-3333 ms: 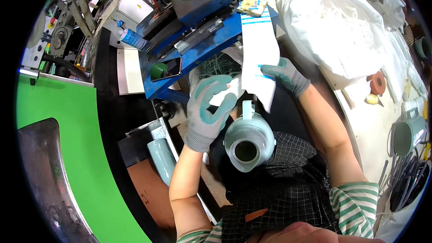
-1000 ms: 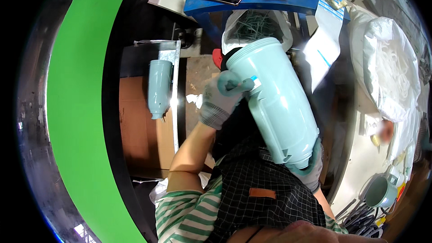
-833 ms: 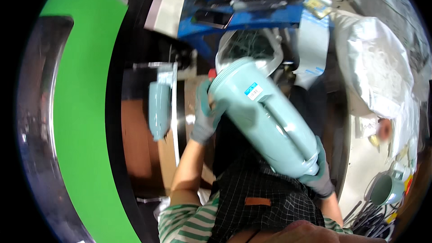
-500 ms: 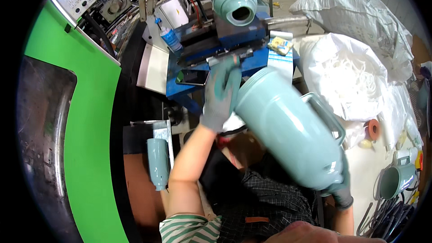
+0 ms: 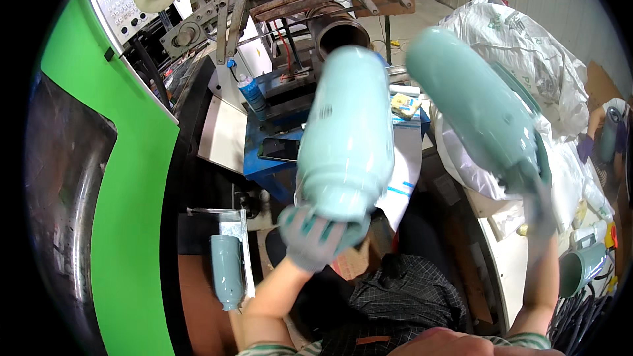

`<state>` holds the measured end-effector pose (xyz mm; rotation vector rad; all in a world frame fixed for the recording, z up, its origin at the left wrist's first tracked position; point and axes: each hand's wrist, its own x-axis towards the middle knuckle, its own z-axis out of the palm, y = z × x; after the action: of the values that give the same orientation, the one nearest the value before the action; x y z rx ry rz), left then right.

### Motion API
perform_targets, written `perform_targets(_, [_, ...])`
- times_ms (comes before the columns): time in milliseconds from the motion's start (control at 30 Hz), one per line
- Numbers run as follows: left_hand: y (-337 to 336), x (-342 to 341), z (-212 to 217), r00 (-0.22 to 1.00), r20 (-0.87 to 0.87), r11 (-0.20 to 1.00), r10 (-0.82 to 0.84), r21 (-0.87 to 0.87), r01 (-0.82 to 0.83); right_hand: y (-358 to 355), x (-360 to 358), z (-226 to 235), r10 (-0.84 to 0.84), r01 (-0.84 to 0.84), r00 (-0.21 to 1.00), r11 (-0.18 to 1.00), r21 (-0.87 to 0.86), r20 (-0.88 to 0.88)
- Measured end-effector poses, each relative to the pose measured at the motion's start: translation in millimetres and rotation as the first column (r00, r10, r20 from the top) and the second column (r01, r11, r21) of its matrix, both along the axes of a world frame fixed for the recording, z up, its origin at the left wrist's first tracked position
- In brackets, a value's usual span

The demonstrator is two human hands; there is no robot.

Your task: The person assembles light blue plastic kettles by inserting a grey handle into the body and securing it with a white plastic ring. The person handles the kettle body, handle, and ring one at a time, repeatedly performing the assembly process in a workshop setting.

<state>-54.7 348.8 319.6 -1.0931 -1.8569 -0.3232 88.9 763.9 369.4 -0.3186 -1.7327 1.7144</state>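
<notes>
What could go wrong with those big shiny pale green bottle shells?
The left glossy pale green shell could slip: the grey gloved left hand holds just its narrow end. It might bump the right glossy pale green shell. The flat black phone lies near the edge of the blue metal table, so it might get knocked off.

Left head-worn fisheye view, looking down and forward, from close above
</notes>
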Motion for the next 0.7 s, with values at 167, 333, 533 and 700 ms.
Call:
perform_targets(167, [-75.3, 90.1, -43.5, 0.976, 0.111, 0.981, -0.186, 0.080, 0.178, -79.9, -117.5, 29.9, 0.349, -0.338, 0.937, 0.910, -0.239, 0.003])
perform_targets(333, [-33.4, 79.0, -36.7, 0.821, 0.421, 0.922, -0.386, 0.196, 0.334, -131.1, -273.7, 3.8, 0.312, -0.314, 0.949, 0.942, -0.118, -0.035])
perform_targets(533, [-30.9, 87.8, -48.7, 0.728, 0.445, 0.844, -0.521, 0.140, 0.518, -127.8, -389.8, 0.1, 0.566, -0.704, 0.692, 0.391, -0.593, -0.449])
perform_targets(700, [-28.9, 96.1, -80.0, 0.619, 0.589, 0.814, -0.519, 0.118, 0.569, -99.8, -358.1, -51.7, 0.467, -0.650, 0.707, 0.726, -0.227, -0.532])
